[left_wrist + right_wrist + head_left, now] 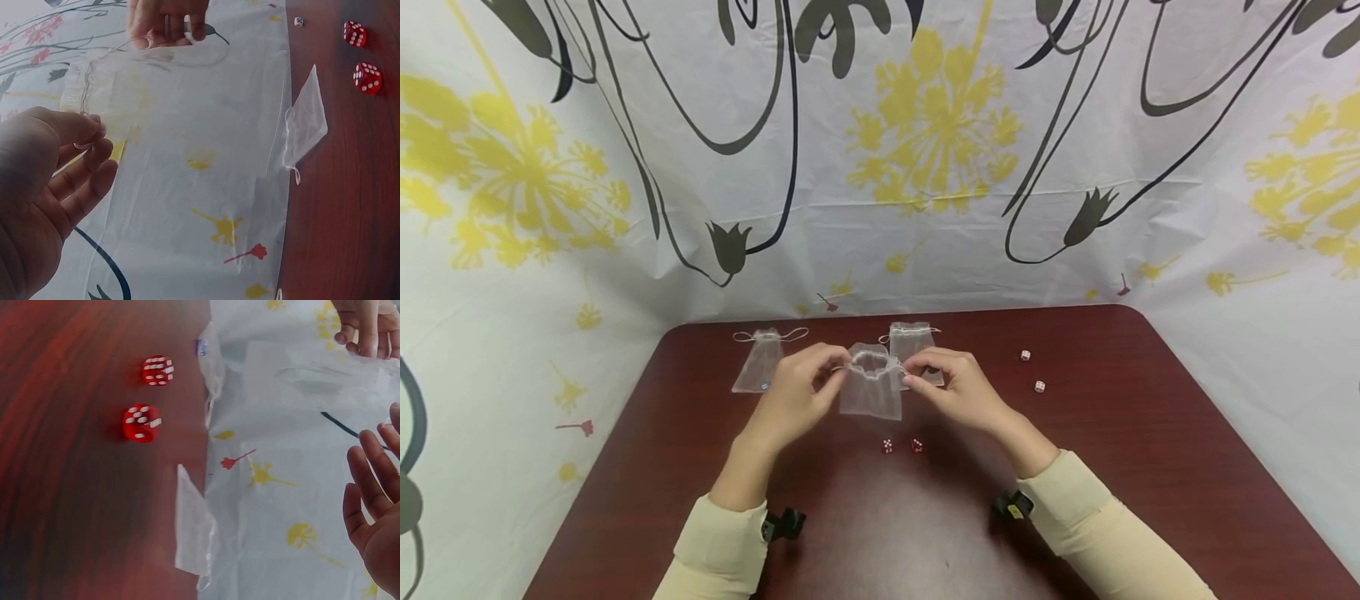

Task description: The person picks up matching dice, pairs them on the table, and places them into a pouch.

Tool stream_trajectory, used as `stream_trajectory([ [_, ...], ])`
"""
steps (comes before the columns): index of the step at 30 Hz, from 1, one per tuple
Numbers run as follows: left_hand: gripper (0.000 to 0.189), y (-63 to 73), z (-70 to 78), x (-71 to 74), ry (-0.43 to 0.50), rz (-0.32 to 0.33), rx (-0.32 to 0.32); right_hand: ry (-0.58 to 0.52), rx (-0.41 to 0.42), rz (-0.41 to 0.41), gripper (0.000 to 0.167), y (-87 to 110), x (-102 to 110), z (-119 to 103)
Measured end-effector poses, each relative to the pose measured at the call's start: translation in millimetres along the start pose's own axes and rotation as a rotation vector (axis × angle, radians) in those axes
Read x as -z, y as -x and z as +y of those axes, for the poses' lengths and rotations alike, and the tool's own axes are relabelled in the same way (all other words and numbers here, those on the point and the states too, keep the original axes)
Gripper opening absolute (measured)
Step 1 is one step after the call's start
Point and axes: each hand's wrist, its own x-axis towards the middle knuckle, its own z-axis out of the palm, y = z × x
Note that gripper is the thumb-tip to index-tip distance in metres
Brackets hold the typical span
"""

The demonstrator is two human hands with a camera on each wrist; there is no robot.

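Observation:
A sheer white drawstring pouch [871,400] hangs between both hands above the table, its mouth spread into a ring. My left hand [796,390] pinches the cord at the left side of the mouth between thumb and forefinger. On the opposite side, my right hand [961,390] pinches the other cord end. In the left wrist view the pouch's see-through body [206,106] shows no die inside. Two red dice with white dots, one [887,446] left of the other [917,446], lie on the table just nearer than the pouch.
A second sheer pouch [760,367] with a small blue die [765,386] inside lies at the back left. Another pouch [913,337] lies behind my hands. Two white dice, one [1026,355] behind the other [1040,387], sit at right on the dark red table [1120,467]. Patterned cloth [880,267] hangs behind.

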Motion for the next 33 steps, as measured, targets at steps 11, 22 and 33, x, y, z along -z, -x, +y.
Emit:
stream_trajectory([
  [11,0.018,5.3,-9.5,6.8,-0.023,0.041,0.027,-0.037,-0.111,-0.099,0.016,21.5,-19.1,27.4],
  [22,0.018,8.5,-12.4,11.1,-0.052,0.062,0.037,0.103,-0.083,-0.254,0.018,35.5,-44.1,41.3],
  [33,0.019,11.8,-15.1,12.0,-0.079,0.072,0.033,0.166,-0.084,-0.410,0.023,41.1,-55.5,42.8],
])
